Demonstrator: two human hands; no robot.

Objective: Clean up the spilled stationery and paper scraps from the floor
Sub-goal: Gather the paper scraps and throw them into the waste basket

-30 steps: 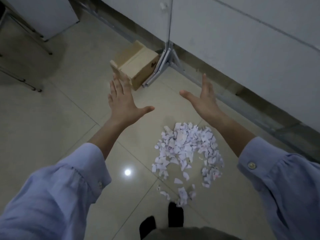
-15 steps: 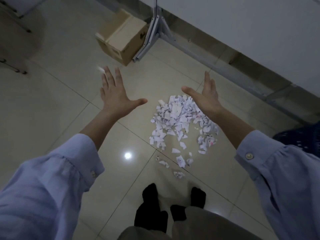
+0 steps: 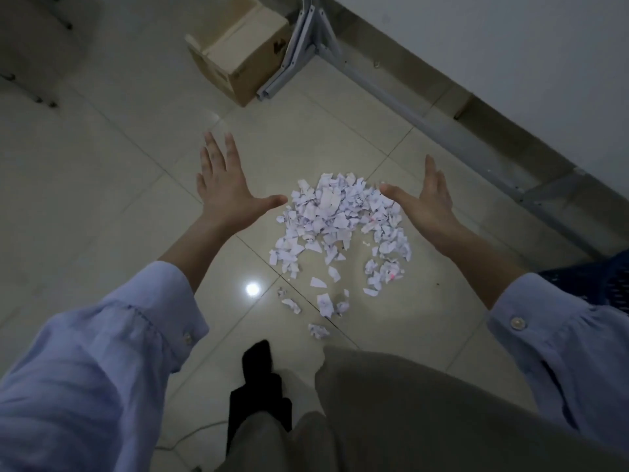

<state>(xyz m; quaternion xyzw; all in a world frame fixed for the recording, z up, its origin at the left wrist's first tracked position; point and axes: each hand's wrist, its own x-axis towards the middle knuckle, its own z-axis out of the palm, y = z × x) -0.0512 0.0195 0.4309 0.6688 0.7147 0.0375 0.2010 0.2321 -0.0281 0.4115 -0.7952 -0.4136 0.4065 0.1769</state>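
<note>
Both hands, left (image 3: 226,192) and right (image 3: 430,206), hung spread and empty either side of the paper scraps (image 3: 340,229) heaped on the tiled floor (image 3: 102,185), apparently poised to scoop; the next move called for cupping palms inward beneath the heap.

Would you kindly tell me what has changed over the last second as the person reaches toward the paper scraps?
Both open hands have come down toward the pile of paper scraps: the left hand now flanks its left edge, the right hand its right edge. The view has tilted downward, showing more of the person's legs. Nothing was grasped or released. The pile and the cardboard box have not moved.
</note>
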